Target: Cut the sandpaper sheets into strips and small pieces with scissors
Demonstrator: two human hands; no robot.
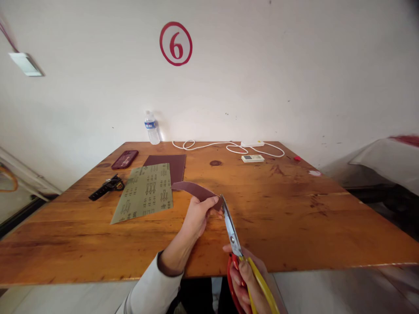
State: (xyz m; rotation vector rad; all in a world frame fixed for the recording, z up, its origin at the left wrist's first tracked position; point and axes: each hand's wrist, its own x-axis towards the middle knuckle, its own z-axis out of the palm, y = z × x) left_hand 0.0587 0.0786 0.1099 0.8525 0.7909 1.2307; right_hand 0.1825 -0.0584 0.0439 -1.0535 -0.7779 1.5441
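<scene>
My left hand [199,216] pinches a narrow, curved strip of reddish-brown sandpaper [196,190] near its right end, above the table. In my right hand [250,283] is a pair of scissors [231,231] with one red and one yellow handle. Their blades point away from me, and the tips are at the strip's right end, just past my left thumb. Whether the blades touch the strip is hard to tell. Left of my hands lie a sandpaper sheet with its printed green-grey backing up [144,192] and, partly under it, a reddish-brown sheet [178,168].
On the wooden table [294,231] are a dark red phone [125,159] and a black strapped item [107,186] at left. A water bottle [152,128] stands by the wall. Farther right lie a white power strip [252,143] with its cord and a small white box [252,158].
</scene>
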